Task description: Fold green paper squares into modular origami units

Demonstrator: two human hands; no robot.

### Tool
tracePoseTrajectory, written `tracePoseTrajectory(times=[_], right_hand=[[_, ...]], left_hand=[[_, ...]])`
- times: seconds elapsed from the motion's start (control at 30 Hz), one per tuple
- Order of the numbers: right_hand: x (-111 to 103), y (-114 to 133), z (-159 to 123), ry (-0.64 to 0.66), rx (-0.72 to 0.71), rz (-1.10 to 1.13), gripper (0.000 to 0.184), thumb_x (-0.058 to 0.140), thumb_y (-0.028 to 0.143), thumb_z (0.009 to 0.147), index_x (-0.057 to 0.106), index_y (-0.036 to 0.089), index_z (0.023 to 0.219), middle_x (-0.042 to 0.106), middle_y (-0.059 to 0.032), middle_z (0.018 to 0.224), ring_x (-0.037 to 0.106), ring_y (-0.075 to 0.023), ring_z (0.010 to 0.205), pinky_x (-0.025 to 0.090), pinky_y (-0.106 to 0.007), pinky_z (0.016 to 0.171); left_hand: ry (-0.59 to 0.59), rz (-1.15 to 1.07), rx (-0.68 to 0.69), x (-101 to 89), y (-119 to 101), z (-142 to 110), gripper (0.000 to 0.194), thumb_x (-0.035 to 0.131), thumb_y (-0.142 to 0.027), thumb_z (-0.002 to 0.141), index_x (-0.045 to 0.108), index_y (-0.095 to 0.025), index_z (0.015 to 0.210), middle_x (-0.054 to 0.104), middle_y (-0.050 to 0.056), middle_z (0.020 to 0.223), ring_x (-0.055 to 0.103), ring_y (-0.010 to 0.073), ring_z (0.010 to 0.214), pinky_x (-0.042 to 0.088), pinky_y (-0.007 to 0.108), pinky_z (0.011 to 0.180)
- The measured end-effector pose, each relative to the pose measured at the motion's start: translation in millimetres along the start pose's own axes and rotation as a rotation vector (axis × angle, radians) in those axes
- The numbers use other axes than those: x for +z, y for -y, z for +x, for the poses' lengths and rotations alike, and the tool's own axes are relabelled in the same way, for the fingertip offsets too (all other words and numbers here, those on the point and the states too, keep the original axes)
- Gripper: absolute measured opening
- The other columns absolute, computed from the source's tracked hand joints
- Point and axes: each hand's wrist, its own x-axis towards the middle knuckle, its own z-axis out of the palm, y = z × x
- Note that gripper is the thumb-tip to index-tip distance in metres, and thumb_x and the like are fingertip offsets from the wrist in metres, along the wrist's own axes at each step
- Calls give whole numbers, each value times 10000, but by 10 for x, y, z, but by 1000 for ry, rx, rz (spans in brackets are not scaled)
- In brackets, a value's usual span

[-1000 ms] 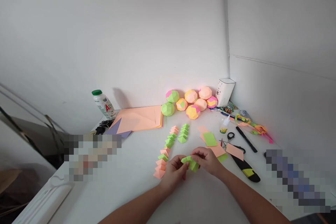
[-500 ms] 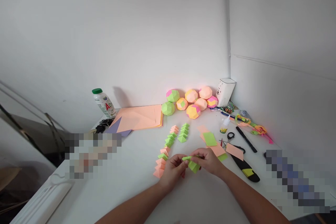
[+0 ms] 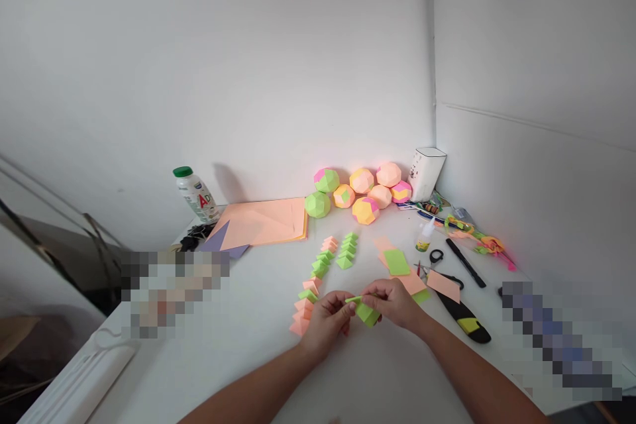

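Note:
Between my two hands is a folded green paper piece (image 3: 368, 315), held just above the white table. My left hand (image 3: 328, 319) pinches its left edge with thumb and fingers. From the right, my right hand (image 3: 392, 303) grips its upper edge; the fingertips partly hide the fold. Left of my hands runs a row of folded peach and green paper units (image 3: 312, 295), with a shorter row of green units (image 3: 346, 252) behind. Flat green and peach paper pieces (image 3: 397, 263) lie beyond my right hand.
Several paper polyhedron balls (image 3: 366, 211) sit by the wall. Peach sheets (image 3: 268, 222) and a white bottle (image 3: 195, 195) are at the left. On the right lie a glue bottle (image 3: 424, 236), scissors (image 3: 436, 256), a black pen (image 3: 466, 263) and a black-and-yellow cutter (image 3: 467, 321).
Both hands stay nearly still around the green paper piece, with only tiny finger shifts. The whole view has moved very slightly.

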Motion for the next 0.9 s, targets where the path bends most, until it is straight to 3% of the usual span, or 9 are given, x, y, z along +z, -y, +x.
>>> tracePoseTrajectory(times=[0.7,0.9], right_hand=[[-15,101,-24,40,40,10,332,626,451,763,654,122,722,606,5,523,578,-118,406,477,-215,384],[-26,70,-23,62,46,22,337,628,455,761,664,121,721,603,7,520,576,-111,399,470,-206,377]], left_hand=[[-7,63,-20,-7,14,-13,395,697,-507,658,516,-162,585,529,-53,503,391,49,353,309,194,388],[14,34,-4,-6,10,-10,353,717,-469,652,560,-154,672,553,-46,564,427,51,370,330,195,395]])
